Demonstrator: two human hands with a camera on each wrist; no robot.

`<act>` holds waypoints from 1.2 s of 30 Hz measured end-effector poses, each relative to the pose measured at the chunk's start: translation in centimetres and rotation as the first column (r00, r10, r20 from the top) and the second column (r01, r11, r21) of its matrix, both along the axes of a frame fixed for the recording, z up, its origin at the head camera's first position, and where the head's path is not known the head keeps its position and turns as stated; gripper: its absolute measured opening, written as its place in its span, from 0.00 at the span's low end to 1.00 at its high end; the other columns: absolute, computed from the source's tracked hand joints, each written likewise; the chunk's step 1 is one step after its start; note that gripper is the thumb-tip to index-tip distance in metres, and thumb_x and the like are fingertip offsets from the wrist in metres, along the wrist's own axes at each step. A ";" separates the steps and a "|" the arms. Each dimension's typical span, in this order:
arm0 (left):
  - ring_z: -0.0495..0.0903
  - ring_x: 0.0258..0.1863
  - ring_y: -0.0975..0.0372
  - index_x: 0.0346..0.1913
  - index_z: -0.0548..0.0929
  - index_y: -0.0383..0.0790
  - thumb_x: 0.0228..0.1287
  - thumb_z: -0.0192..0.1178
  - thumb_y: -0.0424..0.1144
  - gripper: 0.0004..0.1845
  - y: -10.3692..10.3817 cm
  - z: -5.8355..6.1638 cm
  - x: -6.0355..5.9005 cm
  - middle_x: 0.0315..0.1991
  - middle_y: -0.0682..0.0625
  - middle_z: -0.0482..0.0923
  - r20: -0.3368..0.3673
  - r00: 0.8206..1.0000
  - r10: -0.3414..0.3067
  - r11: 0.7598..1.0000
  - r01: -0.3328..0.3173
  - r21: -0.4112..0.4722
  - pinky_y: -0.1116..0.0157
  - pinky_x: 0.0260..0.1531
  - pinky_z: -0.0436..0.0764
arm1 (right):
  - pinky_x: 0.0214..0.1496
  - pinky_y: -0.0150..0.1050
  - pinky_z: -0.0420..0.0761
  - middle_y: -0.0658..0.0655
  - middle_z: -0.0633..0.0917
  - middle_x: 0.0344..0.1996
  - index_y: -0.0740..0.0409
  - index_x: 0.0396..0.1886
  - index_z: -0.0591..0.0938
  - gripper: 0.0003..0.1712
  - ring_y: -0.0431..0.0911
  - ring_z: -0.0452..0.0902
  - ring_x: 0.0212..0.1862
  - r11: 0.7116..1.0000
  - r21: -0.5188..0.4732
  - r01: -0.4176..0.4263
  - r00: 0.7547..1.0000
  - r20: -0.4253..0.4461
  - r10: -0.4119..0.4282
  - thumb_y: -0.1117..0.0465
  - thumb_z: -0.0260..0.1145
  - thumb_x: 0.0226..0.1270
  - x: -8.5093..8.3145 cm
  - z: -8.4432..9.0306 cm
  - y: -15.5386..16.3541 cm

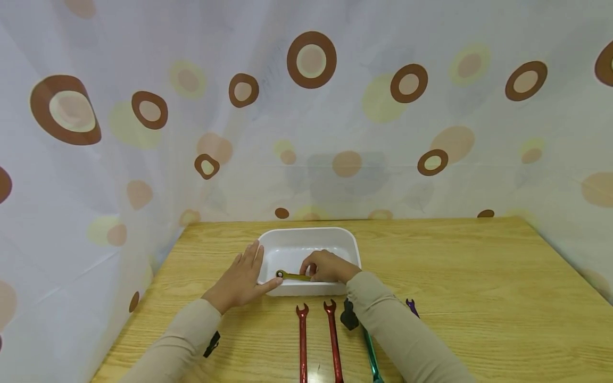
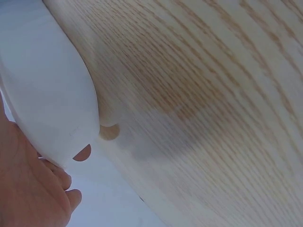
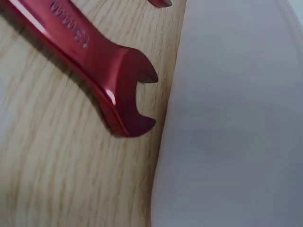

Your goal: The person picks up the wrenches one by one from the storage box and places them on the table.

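A white tray (image 1: 306, 289) stands near the back of the wooden table. My left hand (image 1: 241, 279) rests against its left side, fingers straight along the rim and thumb stretched towards the front corner. The left wrist view shows that hand (image 2: 33, 184) at the tray wall (image 2: 47, 85). Inside the tray, my right hand (image 1: 328, 266) pinches a gold ratcheting wrench (image 1: 294, 276) low over the floor. Its ring end points left; its other end is hidden by the hand. In the right wrist view, a red wrench's open jaw (image 3: 120, 90) lies beside the tray wall (image 3: 227, 118).
Before the tray lie two red wrenches, one left (image 1: 303, 340) and one right (image 1: 333, 340), with a green wrench (image 1: 371, 354) partly under my right forearm. A purple wrench (image 1: 412, 307) shows past that sleeve. A patterned curtain (image 1: 345, 133) hangs behind the table.
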State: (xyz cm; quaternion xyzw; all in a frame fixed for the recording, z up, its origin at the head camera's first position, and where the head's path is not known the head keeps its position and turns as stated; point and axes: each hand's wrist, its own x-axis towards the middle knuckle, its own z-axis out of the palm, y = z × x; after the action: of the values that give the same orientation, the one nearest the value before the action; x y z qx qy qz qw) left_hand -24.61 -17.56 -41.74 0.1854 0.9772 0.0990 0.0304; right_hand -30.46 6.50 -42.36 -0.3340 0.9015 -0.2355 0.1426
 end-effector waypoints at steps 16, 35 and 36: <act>0.42 0.75 0.45 0.73 0.46 0.26 0.64 0.42 0.72 0.55 0.2 0.1 -0.2 0.76 0.35 0.39 -0.020 1.000 -0.001 1.000 0.001 -0.015 0.47 0.71 0.48 | 0.38 0.35 0.79 0.55 0.84 0.31 0.58 0.43 0.86 0.15 0.43 0.79 0.34 0.994 -0.088 -0.056 0.997 -0.055 0.052 0.74 0.66 0.57 0.0 2.1 0.9; 0.41 0.75 0.44 0.73 0.46 0.24 0.65 0.44 0.70 0.54 0.1 -0.1 0.1 0.76 0.35 0.38 -0.016 1.000 -0.008 1.000 0.008 0.002 0.46 0.71 0.47 | 0.37 0.36 0.78 0.54 0.82 0.35 0.60 0.49 0.83 0.14 0.45 0.77 0.36 0.951 -0.294 0.095 0.995 0.001 -0.099 0.69 0.64 0.64 1.8 5.6 4.9; 0.41 0.75 0.44 0.73 0.46 0.24 0.65 0.44 0.70 0.54 0.1 -0.1 0.1 0.76 0.35 0.38 -0.018 1.000 -0.008 1.000 0.008 0.003 0.46 0.71 0.47 | 0.36 0.37 0.78 0.55 0.82 0.36 0.60 0.50 0.83 0.14 0.45 0.76 0.36 0.946 -0.305 0.107 0.994 0.007 -0.110 0.69 0.64 0.64 2.0 5.8 5.3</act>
State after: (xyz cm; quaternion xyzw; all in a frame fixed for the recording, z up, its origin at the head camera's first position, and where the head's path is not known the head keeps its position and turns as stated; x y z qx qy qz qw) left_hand -24.54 -17.45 -41.86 0.1903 0.9765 0.0989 0.0216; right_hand -28.47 11.76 -36.60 -0.3029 0.8720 -0.3778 0.0717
